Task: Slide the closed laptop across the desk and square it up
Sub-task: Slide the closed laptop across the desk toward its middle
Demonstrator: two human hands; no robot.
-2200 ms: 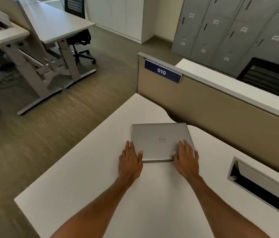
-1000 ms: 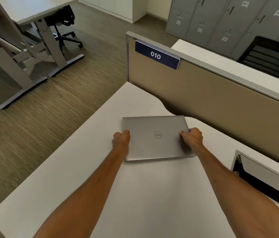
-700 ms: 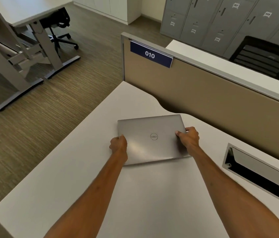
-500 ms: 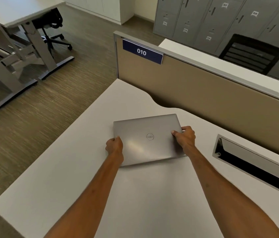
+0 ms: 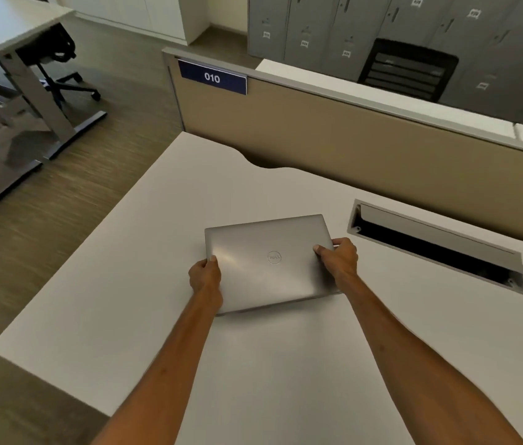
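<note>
Near the middle of the desk (image 5: 125, 300), just beside the cable slot (image 5: 436, 248), lies the laptop (image 5: 269, 261). The left hand (image 5: 205, 277) and right hand (image 5: 338, 260) clamp its side edges. It looks stiff, smooth and moderately heavy; the sides are the best hold. Compared with before, it is farther from the partition (image 5: 350, 149) and slightly turned.

The left hand (image 5: 205, 277) hides the laptop's (image 5: 269, 261) near-left corner; locker labels (image 5: 305, 43) blur unreadably; both forearms run off-frame.
</note>
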